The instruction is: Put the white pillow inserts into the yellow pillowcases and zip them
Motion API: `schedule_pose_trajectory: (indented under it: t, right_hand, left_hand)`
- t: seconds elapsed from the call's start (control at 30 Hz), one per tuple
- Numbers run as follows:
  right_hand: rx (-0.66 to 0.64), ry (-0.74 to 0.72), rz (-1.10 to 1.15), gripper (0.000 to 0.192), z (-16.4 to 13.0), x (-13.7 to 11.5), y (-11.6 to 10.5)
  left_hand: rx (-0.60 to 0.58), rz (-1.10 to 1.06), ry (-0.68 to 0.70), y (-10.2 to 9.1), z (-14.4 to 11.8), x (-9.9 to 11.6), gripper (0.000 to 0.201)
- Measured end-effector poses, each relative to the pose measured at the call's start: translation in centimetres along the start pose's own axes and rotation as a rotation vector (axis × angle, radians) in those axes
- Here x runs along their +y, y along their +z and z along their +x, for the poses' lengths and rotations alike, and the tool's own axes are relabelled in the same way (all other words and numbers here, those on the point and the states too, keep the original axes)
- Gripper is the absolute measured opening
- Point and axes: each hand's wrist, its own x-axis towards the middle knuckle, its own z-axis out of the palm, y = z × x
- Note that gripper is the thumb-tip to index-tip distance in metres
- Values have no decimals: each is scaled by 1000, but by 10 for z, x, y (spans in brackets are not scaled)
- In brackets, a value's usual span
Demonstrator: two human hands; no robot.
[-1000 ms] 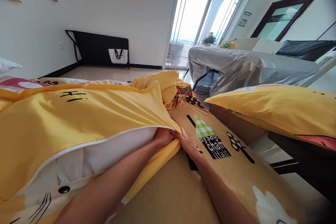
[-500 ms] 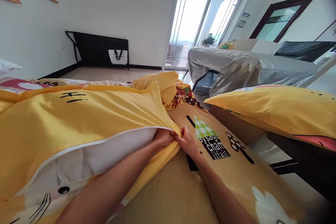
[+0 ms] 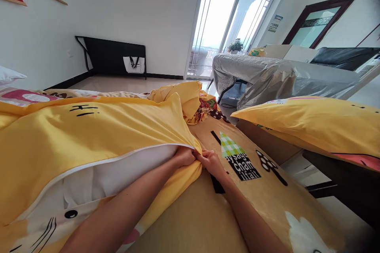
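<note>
A yellow pillowcase (image 3: 133,120) with black "Hi" lettering lies in front of me, its long white-edged opening spread wide. A white pillow (image 3: 118,174) shows inside. My left hand (image 3: 185,156) reaches into the right end of this opening; its fingers are curled closed, and what they grip is partly hidden by the cloth. Just beside it, my right hand (image 3: 210,161) pinches the end corner of the pillowcase from outside. The two hands nearly touch. Below the opening, part of a cat face is printed on the cloth.
All this rests on a tan printed bedsheet (image 3: 190,213). Beyond lies a crumpled yellow cloth (image 3: 181,95). At right, another yellow pillow (image 3: 311,126) sits over a brown box-like edge. Plastic-covered furniture (image 3: 261,73) stands near the glass door; a black folded frame (image 3: 109,55) leans on the wall.
My right hand has dipped slightly and its fingers have flattened at the pillowcase corner. My left hand stays almost in place.
</note>
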Motion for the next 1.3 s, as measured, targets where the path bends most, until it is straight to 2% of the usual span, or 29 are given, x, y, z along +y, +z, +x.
schedule_pose_trajectory:
  t: [0.13, 0.2, 0.37, 0.5, 0.6, 0.73, 0.83, 0.93, 1.03, 1.13, 1.23, 1.3]
  right_hand:
    - [5, -2, -20, 59, 0, -5, 0]
    - [-3, 9, -16, 59, 0, -8, -3]
    - [-94, 29, 151, 62, 0, -10, -19]
    - [-84, 212, 298, 70, 5, 7, -26]
    - [-55, 278, 239, 59, 10, 21, -26]
    - [-6, 262, 187, 44, 13, 27, -25]
    - [17, 264, 198, 40, 12, 28, -26]
    - [46, 277, 242, 37, 14, 31, -27]
    - [132, 267, 267, 34, 17, 33, -23]
    - [173, 229, 272, 35, 21, 27, -12]
    - [109, 210, 268, 30, 22, 20, -1]
    - [48, 231, 262, 26, 22, 18, -1]
  left_hand:
    - [51, 51, 29, -4, -5, 13, 10]
    - [78, 63, 48, -8, -12, 22, 20]
    - [133, 116, 74, -15, -50, 43, 20]
    - [52, 52, 27, -27, -67, 56, 22]
    - [102, -5, 30, -50, -64, 69, 16]
    - [173, -165, 43, -94, -59, 86, 14]
    - [129, -367, -14, -122, -63, 94, 23]
    - [55, -456, -89, -135, -71, 93, 31]
    - [16, -350, -110, -134, -74, 87, 26]
    - [36, -43, -109, -127, -72, 84, 16]
    - [96, 308, -122, -121, -70, 89, 16]
    - [122, 410, -113, -123, -69, 94, 19]
